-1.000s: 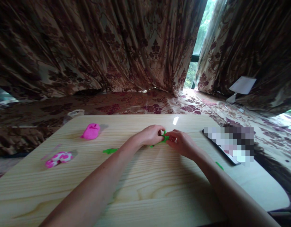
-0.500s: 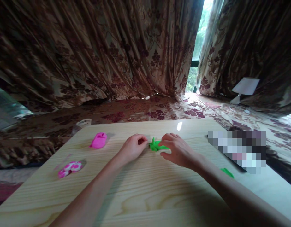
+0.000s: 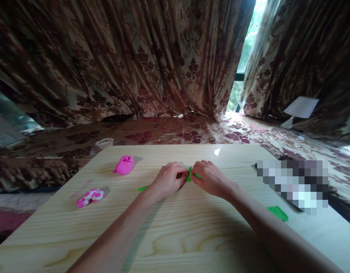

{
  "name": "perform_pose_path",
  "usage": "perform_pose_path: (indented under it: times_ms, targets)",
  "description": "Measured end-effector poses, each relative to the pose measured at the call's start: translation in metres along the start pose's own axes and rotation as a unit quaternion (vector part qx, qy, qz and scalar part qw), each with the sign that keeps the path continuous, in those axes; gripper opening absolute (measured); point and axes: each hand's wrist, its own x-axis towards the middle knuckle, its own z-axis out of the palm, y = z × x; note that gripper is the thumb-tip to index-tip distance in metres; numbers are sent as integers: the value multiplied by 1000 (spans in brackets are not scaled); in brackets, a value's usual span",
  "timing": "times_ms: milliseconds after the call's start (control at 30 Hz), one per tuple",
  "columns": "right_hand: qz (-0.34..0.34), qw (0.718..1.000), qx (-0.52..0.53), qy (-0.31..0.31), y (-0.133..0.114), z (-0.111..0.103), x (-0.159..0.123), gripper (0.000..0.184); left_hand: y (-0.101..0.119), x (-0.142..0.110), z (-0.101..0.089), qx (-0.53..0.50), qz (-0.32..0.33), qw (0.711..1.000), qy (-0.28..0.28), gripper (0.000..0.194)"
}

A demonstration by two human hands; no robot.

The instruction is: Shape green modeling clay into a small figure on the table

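A small bright green modelling-clay piece (image 3: 189, 175) with thin points sticking up lies at the middle of the table, between my hands. My left hand (image 3: 169, 179) is closed in a pinch at its left side, fingertips against the points. From the right, my right hand (image 3: 211, 178) grips the clay's body between thumb and fingers, covering most of it. What exactly lies between the left fingertips is hard to make out. A green strip (image 3: 142, 188) shows behind my left wrist, and a flat green piece (image 3: 278, 213) lies beside my right forearm.
On the left of the wooden table (image 3: 175, 235) are a pink clay slipper shape (image 3: 125, 165) and a pink-and-white clay piece (image 3: 91, 197). A clear container (image 3: 102, 145) stands beyond the far left corner. A pixelated flat object (image 3: 291, 185) rests at right.
My right hand has come down and closed on the green clay, and my left hand has moved right to meet it. The view has shifted slightly, and the green strip by my left wrist now shows.
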Motion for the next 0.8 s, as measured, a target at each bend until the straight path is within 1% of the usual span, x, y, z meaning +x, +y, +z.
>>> perform_pose_path:
  times_ms: [200,333,433,667,800]
  targets:
    - [18,999,-20,30,-1,-4,-1,25,1,1,-1,-6,-14,1000,2,14]
    - [22,999,-29,26,-1,0,0,26,2,1,0,-21,-21,1000,-3,11]
    - [18,999,-24,22,-2,1,-1,27,4,1,3,-41,-29,999,4,11]
    - [11,999,-27,23,-3,-10,-17,20,5,1,5,-68,-41,997,5,10]
    - [0,1000,-24,7,-4,-11,-20,20,5,1,6,-75,-43,996,9,10]
